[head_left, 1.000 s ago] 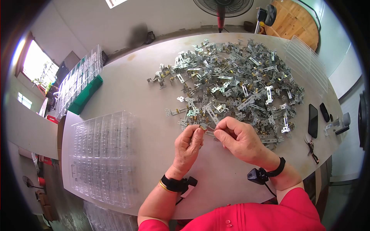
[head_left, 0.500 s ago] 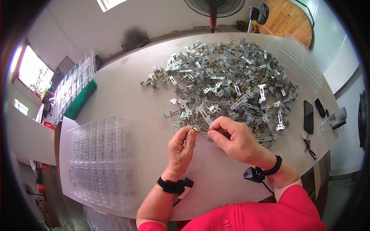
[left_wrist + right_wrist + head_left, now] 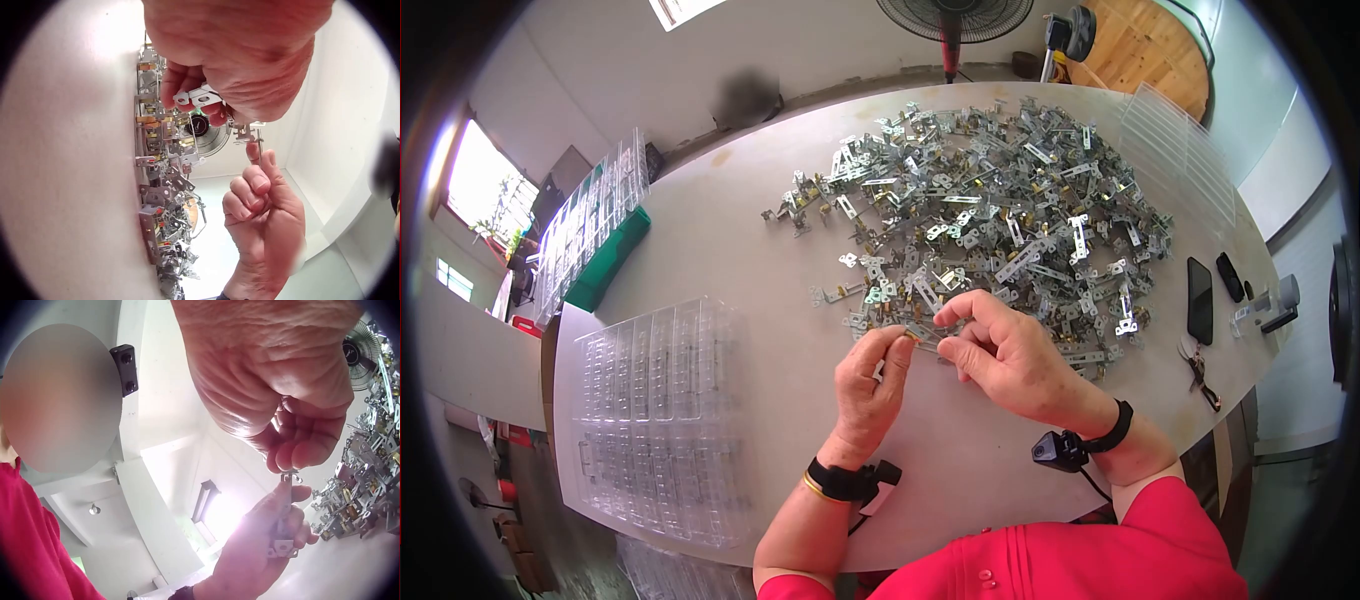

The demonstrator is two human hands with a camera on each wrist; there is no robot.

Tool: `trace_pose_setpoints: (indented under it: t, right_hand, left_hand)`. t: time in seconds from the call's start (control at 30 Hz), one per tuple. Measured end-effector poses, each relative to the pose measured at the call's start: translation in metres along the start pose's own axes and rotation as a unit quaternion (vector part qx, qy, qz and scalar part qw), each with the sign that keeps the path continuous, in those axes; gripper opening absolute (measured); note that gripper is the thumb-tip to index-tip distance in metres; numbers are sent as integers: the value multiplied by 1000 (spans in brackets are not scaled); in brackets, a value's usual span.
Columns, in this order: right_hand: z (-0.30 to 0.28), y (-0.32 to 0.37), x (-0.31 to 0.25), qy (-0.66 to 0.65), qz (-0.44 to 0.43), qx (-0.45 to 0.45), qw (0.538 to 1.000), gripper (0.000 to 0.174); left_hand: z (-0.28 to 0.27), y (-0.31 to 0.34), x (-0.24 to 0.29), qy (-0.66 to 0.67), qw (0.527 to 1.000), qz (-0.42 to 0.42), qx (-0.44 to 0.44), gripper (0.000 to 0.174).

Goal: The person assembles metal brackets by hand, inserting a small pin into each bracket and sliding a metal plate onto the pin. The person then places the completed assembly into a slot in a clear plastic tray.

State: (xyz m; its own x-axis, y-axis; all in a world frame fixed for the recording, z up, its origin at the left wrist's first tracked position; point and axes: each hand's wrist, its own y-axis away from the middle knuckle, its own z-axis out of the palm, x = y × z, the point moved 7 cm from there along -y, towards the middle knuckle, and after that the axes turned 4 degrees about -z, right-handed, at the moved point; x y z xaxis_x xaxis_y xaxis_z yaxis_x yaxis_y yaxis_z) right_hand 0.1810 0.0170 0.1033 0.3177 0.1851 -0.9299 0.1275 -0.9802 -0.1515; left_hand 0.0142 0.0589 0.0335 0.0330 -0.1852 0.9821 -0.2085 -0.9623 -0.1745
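My left hand (image 3: 870,390) pinches a small grey metal bracket (image 3: 203,97) between thumb and fingers. One flat end with holes sticks out past the hand in the left wrist view, and the bracket's other end (image 3: 289,477) meets the right fingertips. A thin metal rod (image 3: 260,142) stands out from that end. My right hand (image 3: 1015,360) has its thumb and index finger on either side of this rod, the other fingers curled in. Both hands are above the table, at the near edge of a big pile of similar metal brackets (image 3: 1000,200).
Clear plastic compartment trays (image 3: 655,420) lie at the left of the table (image 3: 720,220); more stand on a green bin (image 3: 608,262). At the right are a phone (image 3: 1200,300), pliers (image 3: 1198,378) and a clear divided sheet (image 3: 1180,150). A fan (image 3: 955,20) stands behind.
The right index finger has lifted away from the thumb and spread forward at the bracket's end. The left hand keeps its pinch; its bracket has turned slightly. The head view has shifted a little.
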Motion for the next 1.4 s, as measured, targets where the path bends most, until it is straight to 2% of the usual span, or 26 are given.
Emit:
trace_pose_setpoints:
  t: [0.07, 0.3, 0.43, 0.5, 0.63, 0.7, 0.73, 0.8, 0.83, 0.9, 0.93, 1.0, 1.03, 1.07, 1.13, 1.2, 1.3, 1.4]
  right_hand:
    - [0, 0, 0, -9, 11, -5, 1000, 21]
    - [7, 1, 11, -129, 109, -65, 984, 21]
    - [6, 1, 13, -120, 94, -47, 987, 19]
    - [1, 1, 13, -58, 63, -36, 996, 16]
    - [-5, 2, 12, -12, 87, -41, 995, 15]
    - [-10, 0, 7, 60, 36, -28, 997, 16]
    - [-9, 0, 8, 59, 36, -27, 997, 16]
    - [-12, 0, -1, 133, -41, 6, 990, 15]
    - [-11, 0, 0, 132, -40, 6, 990, 15]
    - [-12, -2, -3, 45, -68, 50, 995, 13]
    - [-13, -1, -4, 44, -67, 51, 995, 13]
    - [-19, -1, -1, -28, -5, 84, 996, 11]
    - [-21, -1, -5, -28, -5, 85, 996, 11]
    - [-22, -1, -4, -66, 28, 82, 994, 11]
    - [-23, -1, -1, -106, 59, 80, 989, 11]
    - [-16, 1, 6, -85, 73, 21, 994, 11]
    - [-8, 0, 11, -45, 45, 6, 998, 10]
    - [-7, 0, 8, -5, 42, 5, 999, 10]
  left_hand:
    - [7, 2, 25, -118, 985, 125, -11, 9]
    - [12, 4, 24, -124, 985, 119, -31, 8]
    - [14, 5, 28, -120, 982, 140, -38, 10]
    - [15, 5, 29, -127, 981, 143, -43, 11]
    - [18, 6, 30, -135, 978, 153, -52, 10]
    - [19, 6, 30, -139, 978, 148, -55, 10]
    - [20, 6, 30, -143, 977, 143, -64, 10]
    - [21, 7, 29, -146, 977, 138, -75, 10]
    - [24, 7, 29, -154, 973, 146, -94, 10]
    - [27, 9, 30, -161, 968, 153, -114, 11]
    - [28, 10, 30, -148, 971, 135, -131, 11]
    - [30, 12, 28, -135, 973, 118, -147, 11]
    - [23, 11, 14, -32, 992, 11, -121, 13]
    - [18, 11, -1, 72, 989, -96, -92, 17]
    - [12, 4, -9, 119, 984, -99, -86, 22]
    - [10, 0, -9, 193, 972, -113, -75, 31]
    - [10, -1, -14, 258, 956, -116, -81, 31]
    - [11, 0, -11, 238, 961, -110, -86, 30]
